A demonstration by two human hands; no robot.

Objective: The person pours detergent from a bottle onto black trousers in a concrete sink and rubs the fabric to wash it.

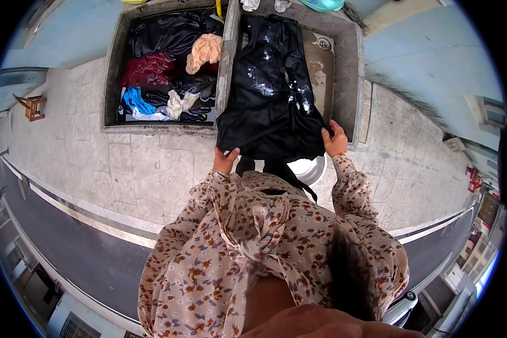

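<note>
A wet black garment [265, 107] is spread lengthwise over the right basin of a concrete sink [352, 73], its near end hanging over the front rim. Two long parts like trouser legs run toward the far side, streaked with white powder or suds. At the near left corner, my left hand [225, 161] pinches the cloth between thumb and fingers. My right hand [336, 141] grips the opposite edge with its thumb against the fabric, the other fingers partly raised. Between the hands the near end is stretched wide.
Soaking clothes fill the left basin [110, 84]: dark pieces, a maroon one [147, 71], a peach one [204, 52], a blue one [138, 101]. A concrete divider [229, 50] parts the basins. A drain [323, 43] shows far right. Below the front rim stands a pale round basin [315, 170].
</note>
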